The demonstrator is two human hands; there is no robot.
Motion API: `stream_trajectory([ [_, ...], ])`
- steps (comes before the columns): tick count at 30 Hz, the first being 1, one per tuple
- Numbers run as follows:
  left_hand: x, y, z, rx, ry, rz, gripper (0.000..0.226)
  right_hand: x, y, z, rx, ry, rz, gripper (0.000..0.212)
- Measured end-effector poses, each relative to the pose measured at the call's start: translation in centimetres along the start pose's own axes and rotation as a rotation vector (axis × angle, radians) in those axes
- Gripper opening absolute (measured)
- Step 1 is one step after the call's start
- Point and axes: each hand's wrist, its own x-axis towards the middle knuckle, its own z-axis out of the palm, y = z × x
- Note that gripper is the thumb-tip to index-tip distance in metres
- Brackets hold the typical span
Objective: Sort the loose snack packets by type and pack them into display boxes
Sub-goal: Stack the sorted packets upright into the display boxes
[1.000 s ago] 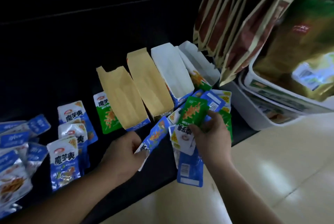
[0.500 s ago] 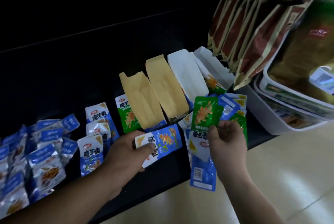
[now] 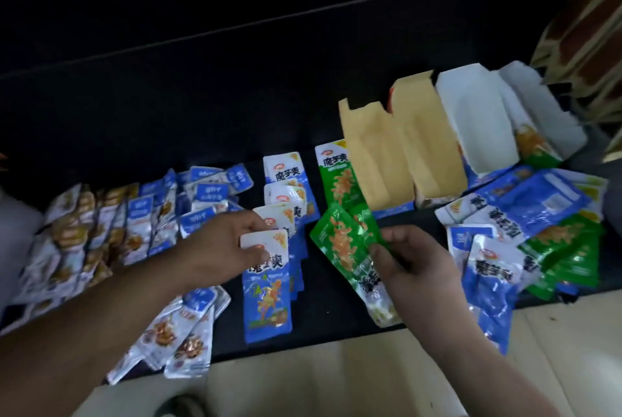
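Sorting: pinching a blue packet [image 3: 267,295] down with the left hand [image 3: 215,248], gripping green packets [image 3: 343,248] in the right hand [image 3: 417,265], probably needing laying onto the lone green packet [image 3: 338,177].

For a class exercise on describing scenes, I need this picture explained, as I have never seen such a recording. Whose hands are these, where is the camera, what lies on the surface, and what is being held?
There is no machine here: a person works with bare hands. The picture comes from a camera worn on the person's head, looking forward and down.

On the dark counter lie a row of blue packets, a spread of silvery packets at the left and a mixed pile at the right. Behind them lean two brown boxes and two white boxes.

The left hand pinches the top of a blue packet at the near end of that row. The right hand holds a few green packets.
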Motion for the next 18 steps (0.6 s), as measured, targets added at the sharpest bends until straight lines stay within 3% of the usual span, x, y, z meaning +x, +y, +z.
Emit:
stream_trajectory([
  [5, 1.3, -3.1, 2.8, 0.107, 0.202, 0.08, 0.016, 0.0, -0.3, 2.5, 0.074, -0.027, 0.109, 0.007],
  [8, 1.8, -3.2, 3.7, 0.331, 0.361, 0.15, 0.041, 0.0, -0.4, 2.8, 0.098, -0.05, 0.128, 0.011],
  [11, 1.0, -1.2, 3.3, 0.243, 0.502, 0.362, 0.053, 0.3, -0.6, 2.3, 0.065, -0.115, 0.092, 0.021],
  [12, 0.5, 0.3, 3.0, 0.156, 0.45, 0.399, 0.057, 0.5, -0.9, 2.0, 0.05, -0.144, 0.079, 0.024],
  [15, -0.7, 5.0, 3.1, -0.077, 0.042, 0.337, 0.084, 1.0, -1.6, 0.8, 0.047, -0.273, 0.022, 0.031],
  [16, -0.8, 5.8, 3.4, -0.147, -0.022, 0.293, 0.089, 1.1, -2.1, 0.6, 0.059, -0.33, 0.007, 0.03],
  [18, -0.8, 6.4, 3.8, -0.223, -0.009, 0.243, 0.077, 1.2, -2.3, 0.3, 0.013, -0.374, -0.034, 0.029],
])
